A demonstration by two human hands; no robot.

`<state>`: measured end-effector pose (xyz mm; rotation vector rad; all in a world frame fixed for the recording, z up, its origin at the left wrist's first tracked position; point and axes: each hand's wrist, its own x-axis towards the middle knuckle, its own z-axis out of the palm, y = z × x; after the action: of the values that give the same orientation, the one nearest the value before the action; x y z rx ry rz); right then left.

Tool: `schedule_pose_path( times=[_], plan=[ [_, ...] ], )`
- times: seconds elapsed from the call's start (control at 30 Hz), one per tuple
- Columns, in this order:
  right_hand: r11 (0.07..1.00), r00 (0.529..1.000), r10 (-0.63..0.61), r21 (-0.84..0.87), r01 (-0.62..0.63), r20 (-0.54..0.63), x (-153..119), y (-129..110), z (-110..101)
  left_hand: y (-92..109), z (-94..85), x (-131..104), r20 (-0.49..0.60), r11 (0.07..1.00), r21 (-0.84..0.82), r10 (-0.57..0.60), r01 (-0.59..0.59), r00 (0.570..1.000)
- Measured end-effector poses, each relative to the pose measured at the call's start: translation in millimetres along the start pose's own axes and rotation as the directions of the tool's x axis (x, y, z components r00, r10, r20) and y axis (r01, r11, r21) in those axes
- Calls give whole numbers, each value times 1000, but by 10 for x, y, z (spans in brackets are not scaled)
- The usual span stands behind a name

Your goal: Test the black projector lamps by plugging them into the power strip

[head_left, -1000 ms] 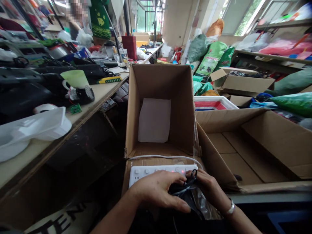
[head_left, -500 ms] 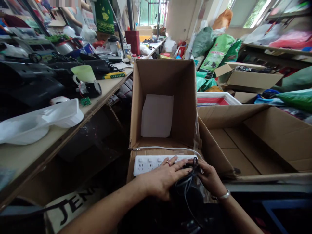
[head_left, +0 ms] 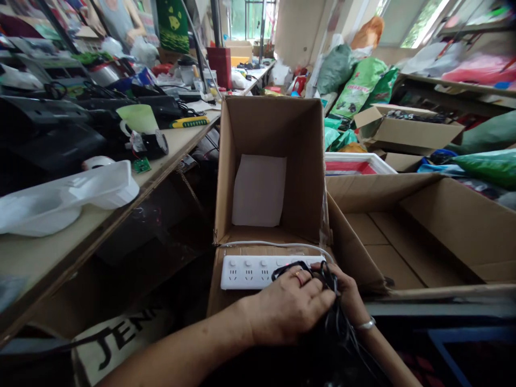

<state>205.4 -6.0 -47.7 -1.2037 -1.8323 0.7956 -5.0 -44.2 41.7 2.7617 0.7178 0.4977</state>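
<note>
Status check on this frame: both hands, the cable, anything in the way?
Left hand closed on black cable. Right hand at same cable, grip partly hidden. Left hand and cable block part of white power strip.

The power strip (head_left: 249,272) lies before a box (head_left: 304,188), right of a workbench (head_left: 179,138).

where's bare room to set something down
The pale table has bare front edge between the yellow-green tool and green circuit board. At right, the large brown cardboard box has mostly bare floor between its walls. Crowded: right end of white power strip, with left hand, right hand and bundled black cables.
</note>
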Motion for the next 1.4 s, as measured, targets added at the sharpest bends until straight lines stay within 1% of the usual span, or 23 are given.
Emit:
schedule_pose_path(
  times=[0.07,0.1,0.13,0.2,0.3,0.37,0.4,0.5,0.6,0.63,0.7,0.77,0.83,0.9,1.0,1.1,1.23,1.3,1.4],
  plan=[
    [1000,1000,-4,17,4,-1,-2,2,-3,66,-42,-14,-68,988,152,10,1,998],
    [1000,1000,-3,27,3,-5,2,15,-2,67,-57,-16,-102,980,200,2,18,995],
    [999,1000,0,37,0,-10,9,32,1,47,-73,-16,-127,973,227,-12,41,992],
    [998,1000,20,53,-20,-15,27,66,13,-49,-116,-19,-149,968,223,-82,114,985],
    [995,997,82,60,-82,3,55,83,26,-256,-240,-51,-137,963,129,-220,238,966],
    [990,991,131,55,-133,26,74,71,24,-382,-365,-90,-170,956,47,-277,289,946],
    [987,988,152,52,-154,37,85,62,19,-433,-435,-111,-203,951,0,-302,308,931],
    [980,978,186,53,-191,93,133,35,-16,-528,-633,-157,-318,943,-125,-333,309,888],
    [980,970,177,60,-189,167,193,20,-66,-573,-733,-158,-403,941,-226,-325,251,855],
    [981,967,170,62,-185,191,209,16,-82,-586,-736,-154,-408,930,-277,-341,241,847],
    [983,963,159,58,-175,220,217,7,-114,-616,-705,-153,-384,886,-396,-398,241,833],
    [985,963,155,35,-167,219,182,-12,-150,-645,-648,-171,-344,829,-489,-470,272,813],
    [986,968,165,-10,-166,189,109,-46,-197,-668,-590,-202,-318,781,-542,-533,311,784],
    [982,971,187,-66,-179,151,29,-87,-247,-683,-548,-230,-305,740,-591,-574,322,760],
    [971,971,217,-123,-204,103,-23,-126,-272,-691,-511,-226,-282,651,-711,-611,267,740],
    [975,977,191,-135,-178,90,51,-112,-182,-685,-488,-172,-249,552,-810,-630,198,736],
    [989,985,97,-126,-79,144,187,-58,-5,-691,-456,-141,-232,470,-874,-625,122,746],
    [990,985,73,-130,-53,156,194,-46,33,-700,-440,-170,-225,453,-884,-626,114,746],
    [991,990,30,-136,-11,137,137,-52,17,-687,-432,-224,-252,518,-843,-622,147,742]
  ],
)
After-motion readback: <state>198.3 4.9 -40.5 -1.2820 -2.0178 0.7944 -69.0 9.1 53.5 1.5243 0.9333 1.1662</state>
